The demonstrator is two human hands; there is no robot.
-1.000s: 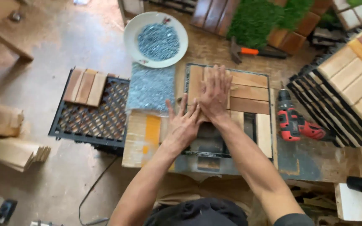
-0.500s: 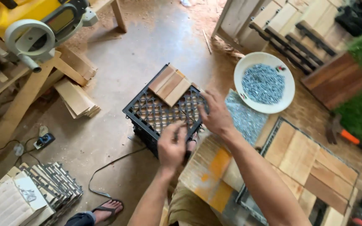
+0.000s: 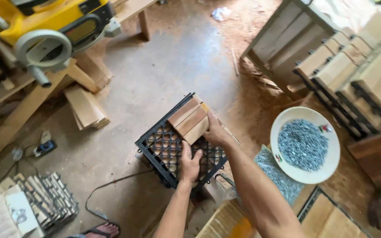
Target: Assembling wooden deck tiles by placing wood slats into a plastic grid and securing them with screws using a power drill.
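Grid tile: I see a black plastic lattice tile (image 3: 173, 152) lying tilted on a low stack, at the middle of my view, just left of the work surface (image 3: 225, 220).
Slats: three short wooden slats (image 3: 189, 120) lie side by side on the far corner of the grid; the rest of the lattice is bare.
Progress: as I judge it, the tile is only partly covered. One row of slats is laid, and most of the grid is open. I cannot tell whether those slats are fastened.
Left hand: my left hand (image 3: 189, 165) lies flat on the near part of the grid, fingers pressed together on the lattice, holding nothing.
Right hand: my right hand (image 3: 213, 131) is at the right end of the slats, fingers curled round their ends and touching the wood.
Screws: a white bowl (image 3: 327, 169) heaped with grey screws sits to the right, well apart from the grid, with a clear bag of more screws (image 3: 276, 174) beside it.
Finished stock: stacked tiles with wooden tops (image 3: 353, 70) stand at upper right.
Surroundings: a yellow saw (image 3: 49, 26) at upper left, loose offcuts (image 3: 87, 105) below it, sawdust on the concrete floor (image 3: 177, 57).
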